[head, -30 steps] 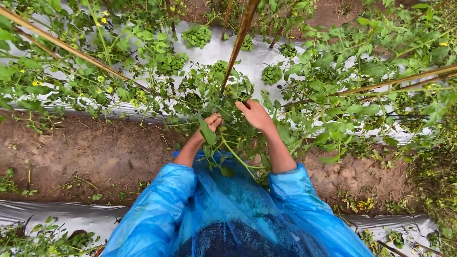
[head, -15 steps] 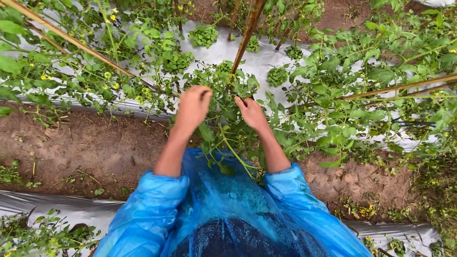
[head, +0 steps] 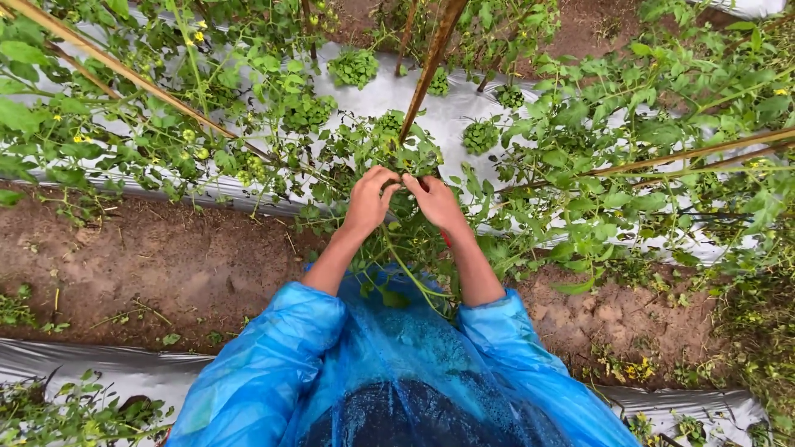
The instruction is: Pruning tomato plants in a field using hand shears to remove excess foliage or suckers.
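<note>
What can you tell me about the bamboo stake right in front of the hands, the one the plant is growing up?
The bamboo stake is a slim brownish-tan cane, smooth with darker weathered streaks. It rises from the leafy tomato plant and leans slightly right, running out of the top of the picture. Its foot is hidden in foliage just above the left hand and right hand, which meet there with fingertips together; whether they touch it cannot be told. Behind it lies silver plastic mulch.

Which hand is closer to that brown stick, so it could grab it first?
The right hand, probably. Its fingertips sit right under the foot of the bamboo stake. The left hand curls into the plant stem slightly off to the side.
</note>
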